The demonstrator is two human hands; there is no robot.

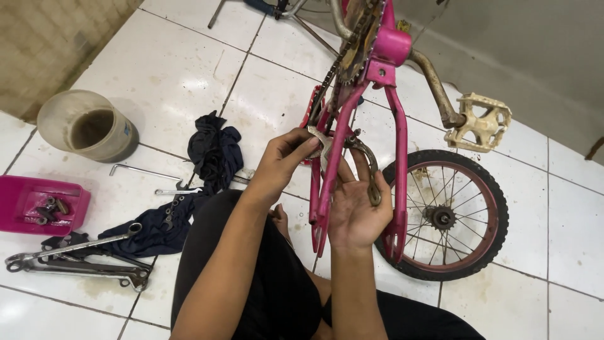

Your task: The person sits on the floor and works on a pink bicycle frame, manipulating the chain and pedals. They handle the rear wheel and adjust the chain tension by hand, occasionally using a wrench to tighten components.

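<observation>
A: What are the hands on?

B: Both are at the rear fork of a pink child's bicycle frame (390,126) that stands upside down on the white tiled floor (176,69). The left hand (286,157) has its fingers pinched together on a grey metal brake caliper (358,157) at the left stay. The right hand (355,211) lies palm up under the caliper, fingers spread apart; they touch the caliper arm without closing on it.

A: Where does the caliper sit?

B: Between the two pink stays, in the middle of the scene, just left of the small loose wheel (443,214) lying flat on the floor at the right.

A: And higher up?

B: The chain (333,69) runs over the sprocket at the far end of the frame, and a cream pedal (481,123) sticks out to the right on a rusty crank.

A: Any packages or labels?

B: A round beige bucket (88,126) stands far left, with a small blue label on its side, too small to make out. A pink plastic tray (19,201) at the left edge holds small metal parts.

A: Tools?

B: Wrenches (75,258) lie near left beside a dark blue rag (211,151), with an L-shaped hex key (135,170) just beyond.
</observation>
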